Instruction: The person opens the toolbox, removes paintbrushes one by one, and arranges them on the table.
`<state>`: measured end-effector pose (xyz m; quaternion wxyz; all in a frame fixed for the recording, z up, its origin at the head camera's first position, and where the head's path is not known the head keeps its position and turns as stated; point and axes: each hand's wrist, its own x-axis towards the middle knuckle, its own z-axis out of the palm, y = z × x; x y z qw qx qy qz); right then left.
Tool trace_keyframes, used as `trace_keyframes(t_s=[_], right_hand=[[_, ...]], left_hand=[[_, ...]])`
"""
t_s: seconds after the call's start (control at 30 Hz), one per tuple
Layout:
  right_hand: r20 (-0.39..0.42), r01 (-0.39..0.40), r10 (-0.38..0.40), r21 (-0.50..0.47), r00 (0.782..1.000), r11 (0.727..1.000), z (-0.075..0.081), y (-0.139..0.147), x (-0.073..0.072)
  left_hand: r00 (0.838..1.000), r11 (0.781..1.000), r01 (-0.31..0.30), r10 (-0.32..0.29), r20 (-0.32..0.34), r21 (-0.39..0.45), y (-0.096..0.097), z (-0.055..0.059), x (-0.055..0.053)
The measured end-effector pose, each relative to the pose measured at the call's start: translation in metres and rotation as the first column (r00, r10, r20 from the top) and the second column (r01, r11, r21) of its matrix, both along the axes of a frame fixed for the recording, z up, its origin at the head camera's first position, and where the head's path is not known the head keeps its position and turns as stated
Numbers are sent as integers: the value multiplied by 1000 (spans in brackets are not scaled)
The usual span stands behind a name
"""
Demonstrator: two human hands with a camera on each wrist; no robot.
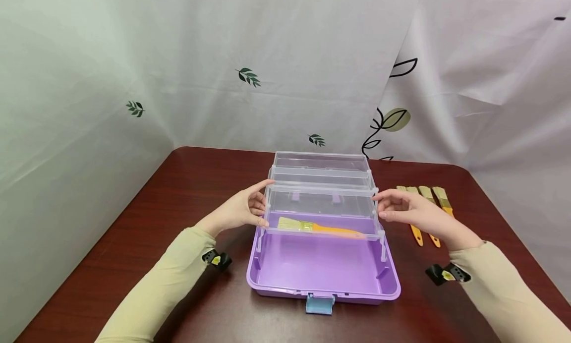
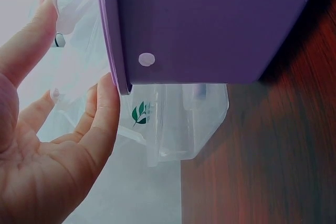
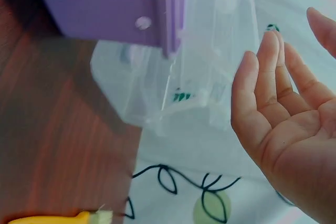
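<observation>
A purple box (image 1: 321, 268) stands open on the table, its clear stepped trays (image 1: 318, 201) raised toward the back. One paintbrush (image 1: 334, 230) with pale bristles and an orange handle lies crosswise at the lowest tray. My left hand (image 1: 236, 210) is at the trays' left end, thumb tip at the lowest tray's front corner and index fingertip at a higher edge. In the left wrist view its fingers are spread beside the box's purple rim (image 2: 113, 40). On the other side, my right hand (image 1: 412, 209) has relaxed, slightly bent fingers right by the trays' edge, holding nothing.
Several more paintbrushes (image 1: 439, 197) with orange handles lie side by side on the dark red table (image 1: 205, 174), partly behind the right hand. A blue latch (image 1: 319, 304) hangs from the box's front. White cloth (image 1: 200, 60) with leaf prints surrounds the table.
</observation>
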<state>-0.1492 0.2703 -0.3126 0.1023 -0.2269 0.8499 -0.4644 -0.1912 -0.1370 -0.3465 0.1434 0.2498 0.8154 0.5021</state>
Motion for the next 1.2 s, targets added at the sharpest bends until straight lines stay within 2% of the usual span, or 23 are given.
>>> trace_keyframes(t_s=[0.13, 0.27, 0.4, 0.7, 1.0, 1.2], right_hand=[[47, -49, 47, 50, 998, 998, 7, -12, -5], [15, -96, 95, 136, 995, 986, 11, -23, -12], [-6, -150, 154, 180, 988, 972, 11, -34, -19], [69, -256, 247, 226, 967, 940, 3, -62, -31], [73, -318, 314, 365, 947, 875, 7, -81, -37], [76, -364, 366, 405, 928, 839, 6, -89, -43]], left_hand=[[1000, 1000, 5, -5, -4, 1, 0, 0, 0], [1000, 1000, 8, -8, -7, -2, 0, 2, 0], [1000, 1000, 7, -7, -10, -4, 0, 3, 0], [1000, 1000, -6, 7, 7, -13, 0, -1, -1], [1000, 1000, -7, 7, -1, -10, 0, 0, -1], [1000, 1000, -11, 11, -1, -15, 1, 0, 0]])
